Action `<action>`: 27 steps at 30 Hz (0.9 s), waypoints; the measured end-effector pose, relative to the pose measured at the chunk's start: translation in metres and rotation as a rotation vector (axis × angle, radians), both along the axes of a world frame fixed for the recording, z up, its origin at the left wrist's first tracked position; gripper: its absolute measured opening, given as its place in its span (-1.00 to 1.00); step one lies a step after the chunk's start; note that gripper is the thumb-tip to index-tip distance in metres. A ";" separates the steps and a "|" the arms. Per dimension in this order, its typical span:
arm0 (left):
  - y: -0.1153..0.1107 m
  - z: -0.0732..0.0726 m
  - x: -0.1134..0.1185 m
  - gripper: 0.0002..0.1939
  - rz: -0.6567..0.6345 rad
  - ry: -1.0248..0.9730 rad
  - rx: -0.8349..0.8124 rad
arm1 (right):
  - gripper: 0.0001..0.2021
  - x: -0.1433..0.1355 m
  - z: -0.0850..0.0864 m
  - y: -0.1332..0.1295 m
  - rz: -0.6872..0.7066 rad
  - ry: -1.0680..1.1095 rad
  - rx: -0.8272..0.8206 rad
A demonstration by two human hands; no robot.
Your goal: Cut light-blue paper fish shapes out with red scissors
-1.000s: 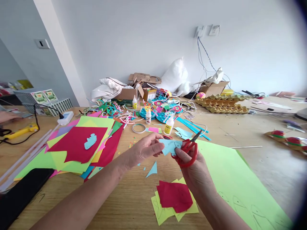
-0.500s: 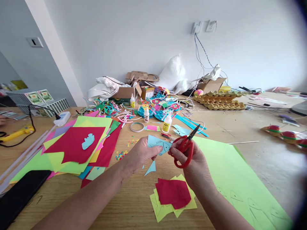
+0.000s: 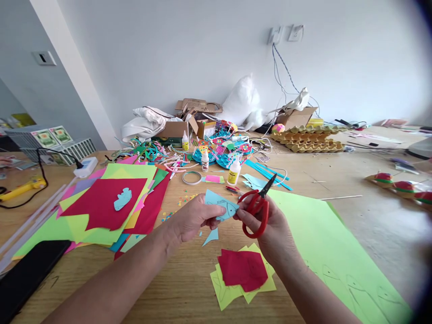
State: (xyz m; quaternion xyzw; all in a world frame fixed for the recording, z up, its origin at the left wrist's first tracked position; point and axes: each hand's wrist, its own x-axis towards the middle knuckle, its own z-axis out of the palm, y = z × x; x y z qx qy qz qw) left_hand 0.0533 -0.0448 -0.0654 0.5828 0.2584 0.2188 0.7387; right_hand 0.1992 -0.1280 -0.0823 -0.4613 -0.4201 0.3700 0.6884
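Light-blue paper piece point(image 3: 216, 197), bearing a pencilled fish outline with an eye, is located between the two hands, raised above the table point(image 3: 182, 288). Left hand point(image 3: 195, 213): grasping the piece, thumb on top. Right hand point(image 3: 274, 229): grasping red-handled scissors point(image 3: 266, 214), blades together and directed up and away; its fingertips are at the piece's right corner. Below the left hand lies a pointed blue scrap point(image 3: 212, 236). Nearer the body, between the forearms, red pieces point(image 3: 241, 269) rest over yellow pieces point(image 3: 222, 297). Left of the left hand, a blue fish cutout point(image 3: 123, 199) lies on a red sheet point(image 3: 97, 198). A large green sheet point(image 3: 313, 234) extends rightward from the right hand. Beyond both hands a yellow-labelled bottle point(image 3: 233, 173) stands upright.
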 end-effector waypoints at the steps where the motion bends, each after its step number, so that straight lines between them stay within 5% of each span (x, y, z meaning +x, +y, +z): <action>1: 0.000 0.000 0.000 -0.80 -0.013 -0.002 -0.023 | -0.79 0.000 0.001 0.000 -0.004 -0.004 0.000; 19: -0.003 0.003 0.001 -0.78 -0.009 -0.001 -0.126 | -0.86 -0.003 0.001 -0.004 -0.103 -0.358 0.071; 27: 0.000 0.002 -0.001 -0.78 0.030 0.029 0.014 | -0.86 -0.002 -0.006 -0.004 -0.102 -0.369 0.035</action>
